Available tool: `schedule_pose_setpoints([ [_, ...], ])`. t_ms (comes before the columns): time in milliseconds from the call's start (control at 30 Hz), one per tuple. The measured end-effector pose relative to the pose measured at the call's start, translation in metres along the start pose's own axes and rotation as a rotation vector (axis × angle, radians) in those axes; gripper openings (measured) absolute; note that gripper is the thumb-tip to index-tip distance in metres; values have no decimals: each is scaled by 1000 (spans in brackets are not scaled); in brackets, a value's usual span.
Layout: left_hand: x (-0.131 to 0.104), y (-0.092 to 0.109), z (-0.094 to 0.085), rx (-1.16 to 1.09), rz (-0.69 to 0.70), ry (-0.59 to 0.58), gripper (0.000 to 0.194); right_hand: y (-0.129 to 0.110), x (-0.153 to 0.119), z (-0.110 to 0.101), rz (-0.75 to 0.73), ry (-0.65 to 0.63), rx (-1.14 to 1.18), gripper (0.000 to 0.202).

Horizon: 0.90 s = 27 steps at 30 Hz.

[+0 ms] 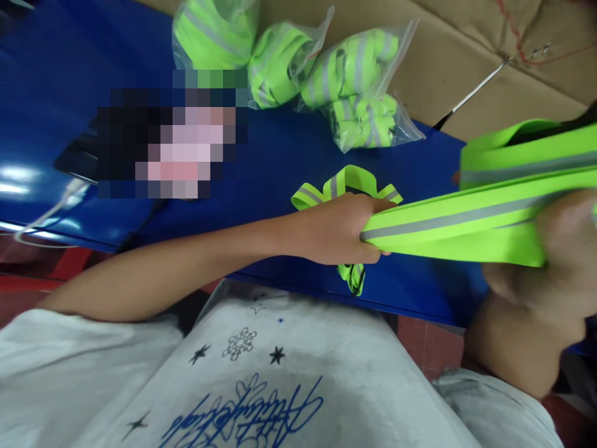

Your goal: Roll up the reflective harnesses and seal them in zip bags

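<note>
My left hand (345,227) is closed around the end of a neon-green strap (448,221) with a grey reflective stripe. From there the strap runs taut to the right, to my right hand (559,249), which is blurred at the picture's edge with its fingers curled round the band. More of the same green webbing, with a dark underside, loops above it at the far right. Loose folds of green strap (352,180) show behind my left hand, and a small green bunch with black edging (353,279) shows below it.
Several clear plastic bags of rolled green straps (364,65) lie along the back of the blue table (261,149). Brown cardboard (448,37) lies behind, with scissors (480,87) on it. A dark phone (77,152) with a white cable (46,211) rests at left, partly pixelated.
</note>
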<state>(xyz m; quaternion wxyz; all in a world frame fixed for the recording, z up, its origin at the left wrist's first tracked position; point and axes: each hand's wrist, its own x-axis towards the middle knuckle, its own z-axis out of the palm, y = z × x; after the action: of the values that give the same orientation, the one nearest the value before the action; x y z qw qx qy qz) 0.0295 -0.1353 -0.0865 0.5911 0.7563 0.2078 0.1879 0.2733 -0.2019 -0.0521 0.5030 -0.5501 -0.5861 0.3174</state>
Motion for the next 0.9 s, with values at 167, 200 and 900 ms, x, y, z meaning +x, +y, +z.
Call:
schedule_pose_setpoints([
  [167,-2,-12,-2,-152,46,-175,24,6,15,-3,396,-264,220,40],
  [200,-2,-14,-1,-172,54,-192,25,8,17,-1,466,-353,249,42],
  [900,-2,-24,5,-115,175,-159,7,18,7,31,261,-455,27,43],
])
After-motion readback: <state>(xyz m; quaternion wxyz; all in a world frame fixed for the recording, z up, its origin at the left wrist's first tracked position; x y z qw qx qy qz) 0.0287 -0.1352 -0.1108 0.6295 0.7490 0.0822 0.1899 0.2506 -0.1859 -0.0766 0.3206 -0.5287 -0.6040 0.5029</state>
